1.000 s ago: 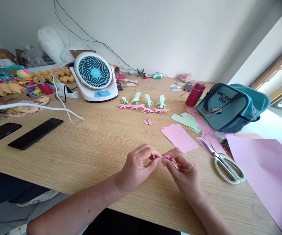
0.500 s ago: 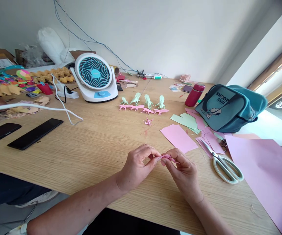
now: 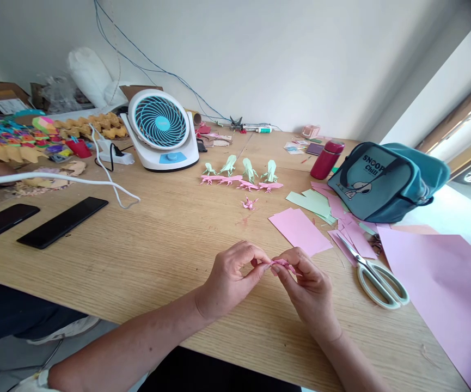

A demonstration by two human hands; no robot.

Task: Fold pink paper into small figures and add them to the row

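My left hand (image 3: pixel 229 275) and my right hand (image 3: pixel 309 286) meet just above the wooden table (image 3: pixel 145 239) near its front edge. Both pinch a small folded pink paper piece (image 3: pixel 281 264) between thumb and fingertips. A pink paper rectangle (image 3: pixel 299 231) lies just beyond my right hand. Further back stands a row of small green and pink folded paper figures (image 3: pixel 241 177), with one tiny pink figure (image 3: pixel 249 203) in front of it. Scissors (image 3: pixel 378 280) with pale handles lie to the right.
A large pink sheet (image 3: pixel 447 294) covers the right front corner. A teal bag (image 3: pixel 386 179), a red bottle (image 3: pixel 326 158) and paper scraps (image 3: pixel 320 202) sit behind it. A white-and-blue fan (image 3: pixel 159 130), a white cable (image 3: pixel 55 178), two black phones (image 3: pixel 61 222) and coloured paper piles (image 3: pixel 18 141) fill the left.
Hands hold almost the same pose; the fingers shift slightly on the pink piece. The view has drifted a little to the left and up.
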